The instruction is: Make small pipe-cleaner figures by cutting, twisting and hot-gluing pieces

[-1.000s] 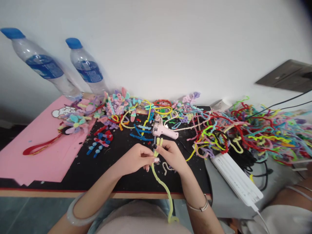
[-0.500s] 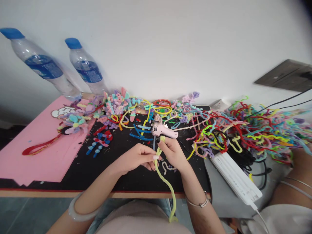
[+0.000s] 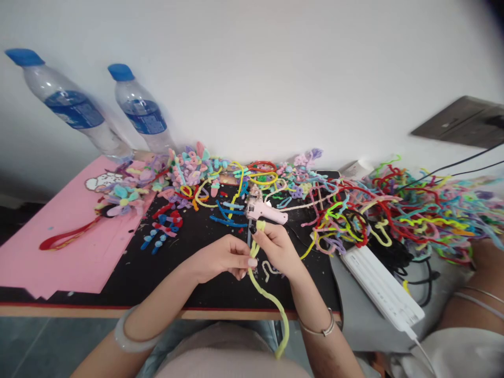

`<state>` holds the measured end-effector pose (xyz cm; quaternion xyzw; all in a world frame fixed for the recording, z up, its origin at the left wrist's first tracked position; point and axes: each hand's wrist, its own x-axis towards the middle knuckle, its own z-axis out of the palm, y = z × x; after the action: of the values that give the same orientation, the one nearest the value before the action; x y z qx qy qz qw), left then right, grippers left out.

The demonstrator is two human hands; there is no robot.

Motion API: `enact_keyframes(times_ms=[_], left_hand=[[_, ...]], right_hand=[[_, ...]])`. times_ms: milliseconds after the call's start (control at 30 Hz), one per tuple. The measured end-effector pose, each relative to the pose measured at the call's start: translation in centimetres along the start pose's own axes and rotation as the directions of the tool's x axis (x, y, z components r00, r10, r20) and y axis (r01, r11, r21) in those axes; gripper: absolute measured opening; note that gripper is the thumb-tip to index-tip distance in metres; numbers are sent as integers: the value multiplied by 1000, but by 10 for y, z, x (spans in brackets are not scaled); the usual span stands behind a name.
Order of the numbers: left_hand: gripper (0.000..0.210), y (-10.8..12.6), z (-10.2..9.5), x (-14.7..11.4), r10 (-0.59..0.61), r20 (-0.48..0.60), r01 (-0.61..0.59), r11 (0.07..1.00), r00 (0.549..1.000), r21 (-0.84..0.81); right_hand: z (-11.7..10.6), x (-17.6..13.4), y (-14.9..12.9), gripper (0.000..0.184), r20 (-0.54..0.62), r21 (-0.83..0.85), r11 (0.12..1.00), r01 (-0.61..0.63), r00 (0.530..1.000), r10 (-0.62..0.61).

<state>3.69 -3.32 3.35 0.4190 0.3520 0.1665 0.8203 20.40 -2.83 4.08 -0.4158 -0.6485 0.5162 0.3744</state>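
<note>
In the head view, the left hand [image 3: 225, 260] pinches a pale yellow pipe cleaner [image 3: 282, 311] between thumb and fingers, at the base of its folded loops. The right hand [image 3: 279, 249], just to the right and slightly farther, has thumb and fingers closed on the loops' far end. From the left hand's pinch, the single tail curves right and near, past the table's near edge [image 3: 220, 313]; the pink glue gun [image 3: 265, 211] lies just beyond the loops

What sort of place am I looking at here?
Probably a small handcraft workspace: there's a pink glue gun, a big tangle of multicoloured pipe cleaners, and a pipe-cleaner flower, beside the held pale-yellow pipe cleaner.
</note>
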Motion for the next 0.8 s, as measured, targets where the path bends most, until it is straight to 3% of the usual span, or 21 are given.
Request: enact_keyframes(times_ms=[133, 267, 333, 433, 567, 800], left_hand=[[29, -1, -2, -2, 144, -150, -140, 989, 978, 37], [29, -1, -1, -5, 190, -299, -205, 979, 935, -19], [29, 0, 2, -5, 210, -321, -231, 973, 923, -28], [32, 2, 9, -3, 235, -341, -233, 971, 910, 46], [33, 3, 11, -2, 313, -338, -232, 938, 888, 259], [32, 0, 6, -5, 397, -341, -219, 863, 852, 456]], right_hand=[[-9, -9, 7, 33, 28, 67, 995, -76, 997, 75], [-12, -25, 12, 21, 144, 28, 985, -173, 975, 167], [-8, -32, 11, 24, 164, 7, 989, -146, 976, 143], [0, -38, 9, 22, 24, -52, 996, -76, 997, 77], [2, -37, 11, 37, -106, 4, 998, -57, 993, 57], [-6, -35, 11, 40, -10, 86, 992, -87, 996, 88]])
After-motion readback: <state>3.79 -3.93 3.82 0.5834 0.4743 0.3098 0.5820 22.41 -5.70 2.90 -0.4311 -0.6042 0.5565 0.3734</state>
